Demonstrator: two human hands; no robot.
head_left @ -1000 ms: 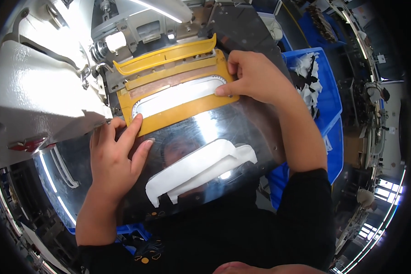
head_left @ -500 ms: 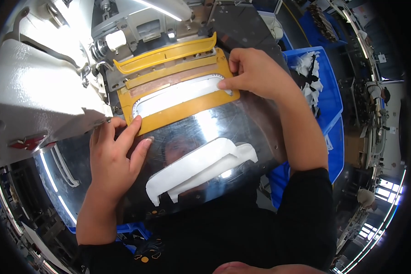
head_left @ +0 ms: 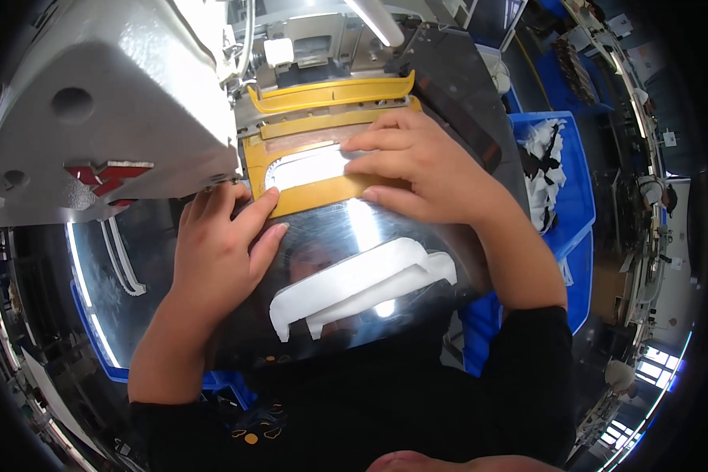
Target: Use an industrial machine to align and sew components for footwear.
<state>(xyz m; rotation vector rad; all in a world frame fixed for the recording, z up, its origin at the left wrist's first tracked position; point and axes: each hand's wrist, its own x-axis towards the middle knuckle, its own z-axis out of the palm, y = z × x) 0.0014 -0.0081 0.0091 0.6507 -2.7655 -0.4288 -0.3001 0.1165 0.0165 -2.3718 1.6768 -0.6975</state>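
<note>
A yellow sewing template [head_left: 315, 200] with a long curved cut-out lies on the shiny metal work surface. In the cut-out is a white piece of fabric [head_left: 311, 167]. My left hand [head_left: 220, 248] rests at the template's left end, index fingertip on its corner near the fabric, thumb apart and the other fingers bent under the machine head; it holds nothing. Over the template's right half is my right hand [head_left: 429, 169], fingers spread, with fingertips pressing on the white piece and thumb near the front edge. The right end of the fabric is hidden beneath it. A raised yellow strip [head_left: 334, 93] stands behind.
The grey sewing machine head [head_left: 118, 110] looms at the left. Two loose white fabric pieces [head_left: 350, 279] overlap nearer to me. A thin curved white strip [head_left: 122, 259] lies to the left. Blue bins [head_left: 578, 181] at the right hold white and black scraps.
My right hand has slid left from the template's right edge onto the white piece, its fingers spreading. My left hand stays at the left corner. The whole view has shifted.
</note>
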